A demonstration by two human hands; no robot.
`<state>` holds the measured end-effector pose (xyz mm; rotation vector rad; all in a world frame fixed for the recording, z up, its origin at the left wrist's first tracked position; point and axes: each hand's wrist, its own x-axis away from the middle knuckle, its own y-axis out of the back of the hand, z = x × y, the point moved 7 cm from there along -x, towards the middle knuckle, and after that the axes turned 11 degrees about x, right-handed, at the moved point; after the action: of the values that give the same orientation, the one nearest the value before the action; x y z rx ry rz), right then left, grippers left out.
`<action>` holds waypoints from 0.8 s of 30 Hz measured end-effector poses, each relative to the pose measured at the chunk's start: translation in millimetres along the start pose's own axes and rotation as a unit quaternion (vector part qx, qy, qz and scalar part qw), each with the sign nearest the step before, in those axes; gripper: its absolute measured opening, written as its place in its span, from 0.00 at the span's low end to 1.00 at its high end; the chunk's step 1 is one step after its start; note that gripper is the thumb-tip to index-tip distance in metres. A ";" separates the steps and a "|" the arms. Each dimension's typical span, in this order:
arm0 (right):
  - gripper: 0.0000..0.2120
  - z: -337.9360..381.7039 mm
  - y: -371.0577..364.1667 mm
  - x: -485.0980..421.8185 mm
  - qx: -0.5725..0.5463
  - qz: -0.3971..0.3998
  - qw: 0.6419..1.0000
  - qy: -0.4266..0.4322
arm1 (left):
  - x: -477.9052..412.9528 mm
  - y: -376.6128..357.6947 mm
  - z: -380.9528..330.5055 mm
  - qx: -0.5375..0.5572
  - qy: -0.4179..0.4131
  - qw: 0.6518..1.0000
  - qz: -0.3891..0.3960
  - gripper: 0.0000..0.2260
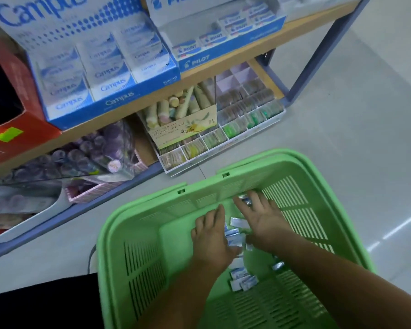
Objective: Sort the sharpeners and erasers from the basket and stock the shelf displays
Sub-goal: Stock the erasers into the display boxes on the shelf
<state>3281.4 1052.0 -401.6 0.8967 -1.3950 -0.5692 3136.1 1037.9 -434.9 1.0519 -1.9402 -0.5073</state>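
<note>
Head view. My forearms come in over the near rim of the green basket, and both hands are down on its floor.

Left hand: palm down, fingers roughly straight, lying on the small blue-and-white packets at mid-floor. Nothing gripped that I can see.

Right hand: spread wide just beside it, fingertips near the far wall. One packet sits right at the fingertips, not pinched.

More packets lie loose between the hands, with a small cluster toward the near right side of the floor. They're blurry; they look like sleeved erasers. Can't pick out any sharpeners.

Handling estimate: light, small, stiff blocks in slick sleeves, not fragile. They'll skate on the plastic floor, and corners may catch in the slots. Best to rake them against a wall and scoop, or pinch across the short sides, several per grab.

Likely targets: Pilot display box at the right end of the upper shelf board, partly filled. Compartment tray sits below it.
</note>
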 end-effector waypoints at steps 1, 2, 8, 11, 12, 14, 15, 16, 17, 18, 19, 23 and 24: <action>0.49 1.2 -0.4 -1.3 0.007 -0.005 1.000 0.004 | -1.8 -0.6 3.2 -0.002 0.001 1.000 0.002 0.51; 0.46 2.1 0.4 -2.0 0.010 -0.009 1.000 0.008 | -2.6 -0.8 7.7 -0.003 0.005 1.000 0.005 0.49; 0.46 4.3 1.5 -12.5 0.043 0.006 0.999 0.018 | -2.2 3.9 20.8 -0.014 0.054 0.998 0.011 0.33; 0.47 7.0 -4.1 -15.5 0.031 0.040 0.998 0.023 | -0.9 -0.9 16.1 0.038 0.050 0.998 0.019 0.31; 0.45 7.1 -6.5 -14.8 0.009 0.050 0.998 0.023 | 1.3 -3.1 15.0 0.053 0.043 0.998 0.016 0.34; 0.43 6.3 -8.8 -11.9 -0.041 0.048 0.998 0.018 | 7.8 -6.8 10.8 0.052 0.025 0.998 0.009 0.42; 0.43 5.8 -10.1 -10.3 -0.060 0.051 0.997 0.019 | 10.3 -8.5 8.5 0.039 0.022 0.999 0.005 0.45; 0.44 5.9 -12.3 -8.6 -0.072 0.060 0.995 0.025 | 12.0 -10.6 6.6 0.024 0.020 1.000 0.001 0.45; 0.47 6.2 -15.4 -7.2 -0.079 0.076 0.993 0.035 | 12.5 -11.6 4.8 0.014 0.015 1.000 -0.008 0.43; 0.51 6.3 -18.2 -6.5 -0.082 0.089 0.992 0.044 | 12.2 -11.0 3.2 0.011 0.008 1.000 -0.020 0.39; 0.53 6.4 -20.1 -6.3 -0.085 0.096 0.990 0.049 | 11.4 -9.6 2.3 0.015 0.005 0.999 -0.029 0.34; 0.44 7.1 -19.3 -7.4 -0.090 0.065 0.993 0.029 | 4.2 -6.0 6.4 0.048 0.020 0.999 -0.008 0.20; 0.39 8.6 -18.4 -8.0 -0.092 0.056 0.994 0.020 | 2.4 -3.4 8.7 0.051 0.020 0.998 -0.001 0.18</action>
<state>3274.9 1046.2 -421.7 0.6758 -1.3245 -0.5813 3129.9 1033.6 -440.9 1.1204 -1.9472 -0.3878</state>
